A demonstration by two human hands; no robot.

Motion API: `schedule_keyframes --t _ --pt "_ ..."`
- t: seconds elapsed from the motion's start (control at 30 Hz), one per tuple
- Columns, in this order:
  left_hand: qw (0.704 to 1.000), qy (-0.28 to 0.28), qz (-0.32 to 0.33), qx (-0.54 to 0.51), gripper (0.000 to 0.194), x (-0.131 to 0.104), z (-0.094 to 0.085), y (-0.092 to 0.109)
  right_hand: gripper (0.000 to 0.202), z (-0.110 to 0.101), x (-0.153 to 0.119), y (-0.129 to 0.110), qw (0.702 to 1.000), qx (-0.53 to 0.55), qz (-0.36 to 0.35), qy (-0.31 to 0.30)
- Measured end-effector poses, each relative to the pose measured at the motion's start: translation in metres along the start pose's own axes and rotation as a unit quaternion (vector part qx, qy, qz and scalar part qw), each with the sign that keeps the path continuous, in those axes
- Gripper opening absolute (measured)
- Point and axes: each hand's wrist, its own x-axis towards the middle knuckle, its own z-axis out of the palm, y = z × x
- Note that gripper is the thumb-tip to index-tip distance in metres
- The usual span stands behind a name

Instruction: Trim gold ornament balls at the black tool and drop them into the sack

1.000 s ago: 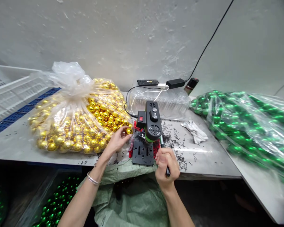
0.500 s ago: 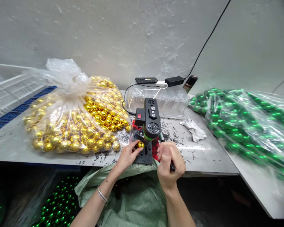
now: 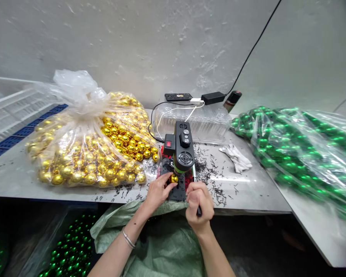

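Note:
A black bench machine [image 3: 185,148] with a red switch stands at the middle of the table. Under its head, my left hand [image 3: 159,191] pinches a shiny gold ball [image 3: 174,179] between thumb and fingers, over the black base plate [image 3: 177,193]. My right hand [image 3: 200,204] is wrapped round the lever [image 3: 199,211] on the machine's right side; the black grip end shows below the fingers. Left of the machine lies a clear bag of gold balls [image 3: 89,161], with its neck bunched up.
Black shavings [image 3: 219,192] litter the table [image 3: 256,192]. A white glove [image 3: 235,158], a clear plastic box [image 3: 210,123] and a bag of green balls [image 3: 300,150] lie right and behind. A green sack [image 3: 164,246] hangs at the front edge.
My right hand and the lever have moved left, closer to the machine. My left hand has shifted slightly right with the gold ball. The machine's head looks turned slightly and a little lower.

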Motion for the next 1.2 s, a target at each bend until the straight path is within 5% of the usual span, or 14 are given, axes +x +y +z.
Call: schedule_keyframes --t 0.37,0.67,0.87,1.07,1.2 --pt "1.000 -0.002 0.017 0.009 0.031 0.000 0.003 -0.004 0.030 0.025 -0.038 0.028 0.997 -0.002 -0.028 0.076" --pt "1.000 -0.016 -0.006 -0.006 0.034 0.004 0.000 0.000 0.025 0.022 -0.038 0.034 0.998 -0.009 -0.063 0.020" --pt "0.998 -0.026 -0.043 -0.041 0.036 0.007 -0.006 0.006 0.027 0.011 -0.006 0.008 0.998 0.018 -0.007 0.053" --pt "0.997 -0.058 -0.005 -0.053 0.062 -0.032 -0.023 0.004 0.031 -0.004 0.037 -0.020 0.994 0.044 0.100 0.026" --pt "0.997 0.032 0.054 0.034 0.056 -0.023 -0.040 -0.003 0.032 0.001 0.029 -0.020 0.993 0.049 0.102 0.040"
